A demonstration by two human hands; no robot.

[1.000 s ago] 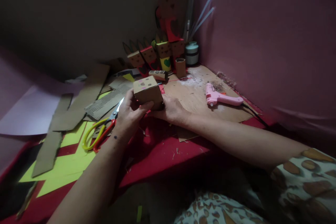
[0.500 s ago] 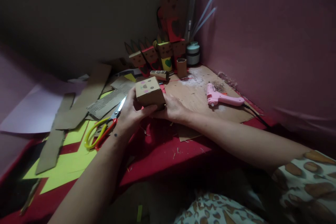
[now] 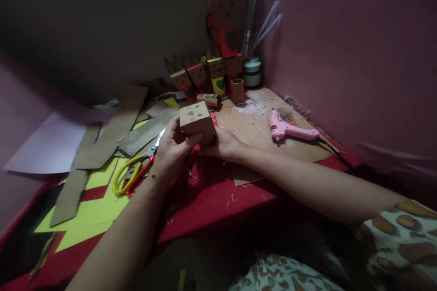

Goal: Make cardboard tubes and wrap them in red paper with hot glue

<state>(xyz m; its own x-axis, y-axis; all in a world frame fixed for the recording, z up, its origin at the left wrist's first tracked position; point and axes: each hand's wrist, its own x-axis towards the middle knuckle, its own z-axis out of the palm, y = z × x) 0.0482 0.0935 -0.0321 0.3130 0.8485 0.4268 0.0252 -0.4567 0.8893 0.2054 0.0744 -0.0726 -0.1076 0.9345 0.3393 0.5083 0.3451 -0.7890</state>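
Observation:
A small cardboard box (image 3: 197, 119) with dark and pink dots on its top is held between both my hands above the red surface. My left hand (image 3: 170, 148) wraps its left side, thumb along the front edge. My right hand (image 3: 223, 143) grips the box from the right and underneath. Yellow-and-red-handled scissors (image 3: 134, 173) lie just left of my left hand. A pink glue gun (image 3: 290, 129) rests on a cardboard sheet to the right.
Cardboard box figures with ears (image 3: 211, 66) stand in the back corner beside a small jar (image 3: 252, 72) and glue sticks. Cardboard strips (image 3: 102, 141) and yellow paper (image 3: 85, 213) cover the left side. A pink wall (image 3: 341, 54) closes the right.
The box and both hands have held the same grip; the view has shifted slightly, nothing else has moved.

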